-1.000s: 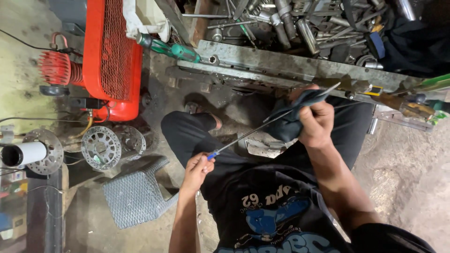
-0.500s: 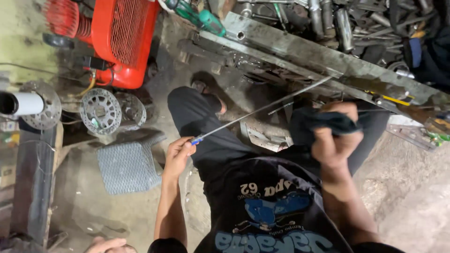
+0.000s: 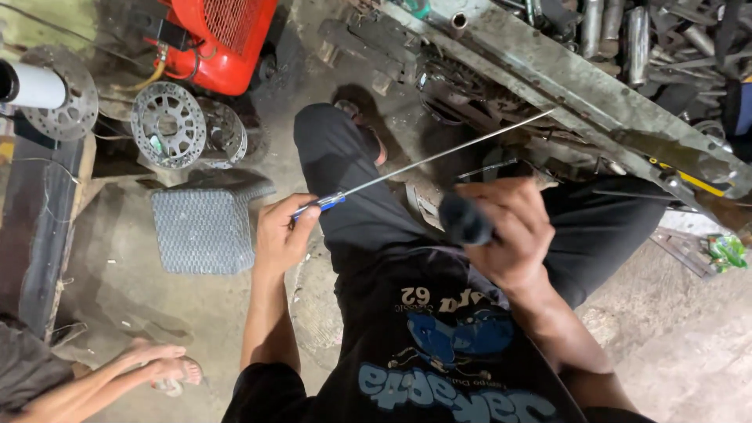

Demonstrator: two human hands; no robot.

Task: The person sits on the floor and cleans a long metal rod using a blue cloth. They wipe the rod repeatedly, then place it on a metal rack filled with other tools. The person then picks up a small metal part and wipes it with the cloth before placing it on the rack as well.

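My left hand (image 3: 283, 235) grips the blue handle of a long thin metal rod (image 3: 439, 155), which slants up and to the right toward a cluttered metal bench (image 3: 564, 86). A dark cloth (image 3: 464, 219) is bunched in my right hand (image 3: 505, 231), held just below the rod's middle and apart from it. Both hands hover over my lap, above dark trousers and a black printed shirt.
A red machine (image 3: 223, 43) stands at the upper left with perforated metal discs (image 3: 168, 124) beside it. A grey mesh block (image 3: 205, 227) lies on the dirt floor. Another person's bare foot (image 3: 157, 362) shows at the lower left. Metal tubes crowd the bench top.
My right hand has come off the rod with the cloth and dropped toward my lap. The left hand still holds the rod's handle, with the rod at much the same slant.
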